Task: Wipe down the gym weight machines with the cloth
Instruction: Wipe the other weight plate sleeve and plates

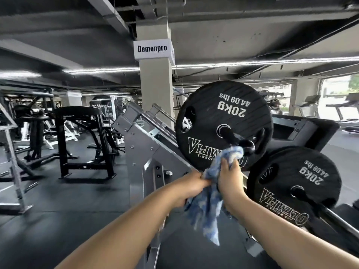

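Gripping the blue cloth [211, 193] in my left hand [191, 188] and right hand [230, 180], just below the upper weight plate [223, 123] sleeve.

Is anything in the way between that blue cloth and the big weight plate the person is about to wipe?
Nothing visible blocks it. Both the left hand and right hand grip the blue cloth, whose top end is already up against the upper weight plate beside its black hub peg.
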{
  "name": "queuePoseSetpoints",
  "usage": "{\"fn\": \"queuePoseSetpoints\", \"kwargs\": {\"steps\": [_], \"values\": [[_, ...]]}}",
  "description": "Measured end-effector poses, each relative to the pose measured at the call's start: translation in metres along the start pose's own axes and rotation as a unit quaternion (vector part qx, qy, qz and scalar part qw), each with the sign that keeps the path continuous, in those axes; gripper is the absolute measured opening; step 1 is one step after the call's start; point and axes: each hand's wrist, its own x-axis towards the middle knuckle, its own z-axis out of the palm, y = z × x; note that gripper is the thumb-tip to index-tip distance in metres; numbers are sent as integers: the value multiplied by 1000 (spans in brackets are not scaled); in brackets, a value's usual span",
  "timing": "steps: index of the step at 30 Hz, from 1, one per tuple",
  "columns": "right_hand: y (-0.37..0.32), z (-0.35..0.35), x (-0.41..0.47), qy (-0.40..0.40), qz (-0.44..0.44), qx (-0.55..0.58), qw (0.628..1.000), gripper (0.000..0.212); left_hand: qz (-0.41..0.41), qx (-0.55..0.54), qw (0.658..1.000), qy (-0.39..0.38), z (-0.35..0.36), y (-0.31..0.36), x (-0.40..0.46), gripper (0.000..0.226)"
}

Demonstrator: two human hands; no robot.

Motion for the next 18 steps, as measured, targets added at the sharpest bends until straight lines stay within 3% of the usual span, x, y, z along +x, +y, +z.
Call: {"fn": "queuePoseSetpoints", "kwargs": {"steps": [4, 7, 13, 18], "values": [[19, 45, 3, -43, -9, -12, 999, 16, -41, -33, 998, -29, -39, -28, 7, 13], [36, 91, 31, -68, 22, -9, 997, 21, -54, -31, 998, 27, -75, -50, 20, 13], [66, 187, 80, -117, 25, 19, 993, 25, -99, 14, 985, 138, -162, -83, 71, 45], [73, 264, 136, -156, 29, -10, 987, 17, -39, 130, 956, 262, -241, -97, 127, 17]]}}
